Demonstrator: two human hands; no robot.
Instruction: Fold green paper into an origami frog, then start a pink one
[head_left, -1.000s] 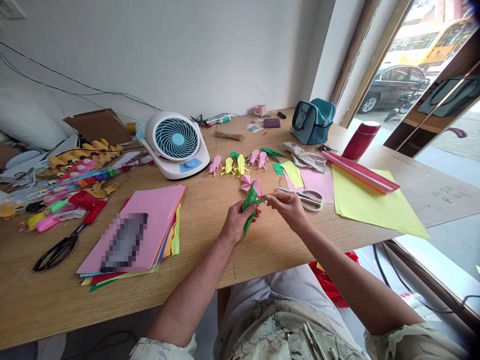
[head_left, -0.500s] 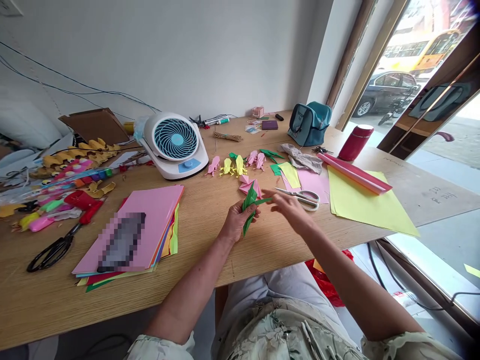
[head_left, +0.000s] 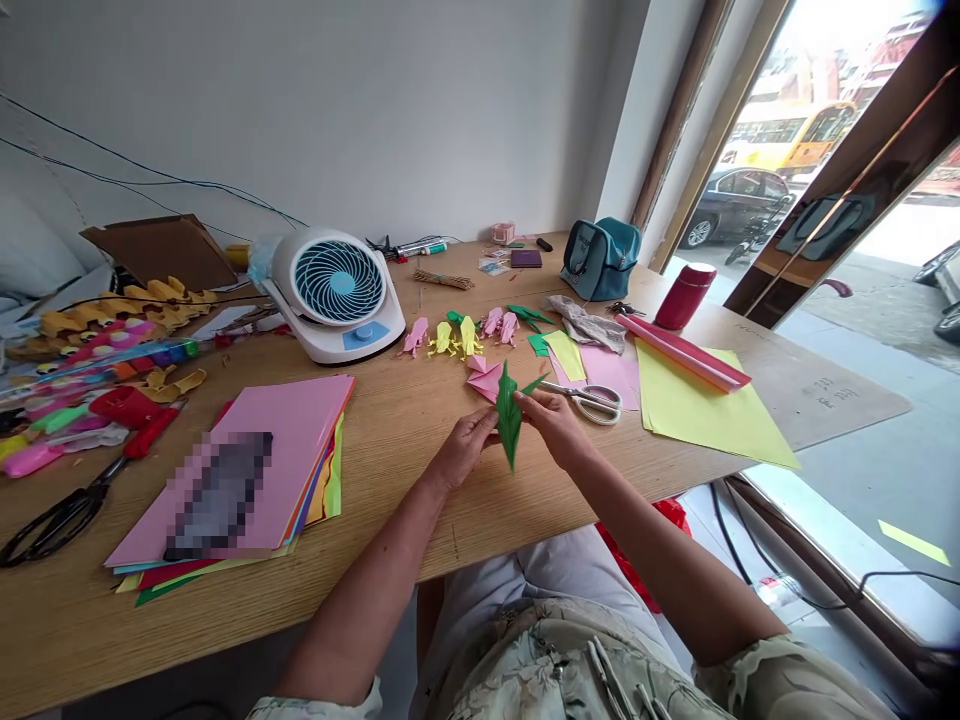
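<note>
A green folded-paper piece (head_left: 509,415), pointed at its ends, is held upright above the table's near edge. My left hand (head_left: 463,448) is closed on its left side, thumb in front. My right hand (head_left: 553,420) pinches the right side, near a narrow strip that sticks out to the upper right. Just behind lies a pink folded-paper piece (head_left: 486,380). White-handled scissors (head_left: 596,402) rest to the right of my right hand. Farther back stand small paper figures, among them a yellow one (head_left: 469,338) and a pink one (head_left: 415,338).
A white fan (head_left: 341,290) stands at back left. Stacked coloured paper (head_left: 300,420) and black-handled scissors (head_left: 56,525) lie left. To the right are yellow sheets (head_left: 697,410), a rolled pink sheet (head_left: 686,352), a red canister (head_left: 685,297) and a blue bag (head_left: 604,258).
My right hand has come in from beside the green paper and now grips it. The paper has turned, showing a broader face. The camera view has shifted a little to the right.
</note>
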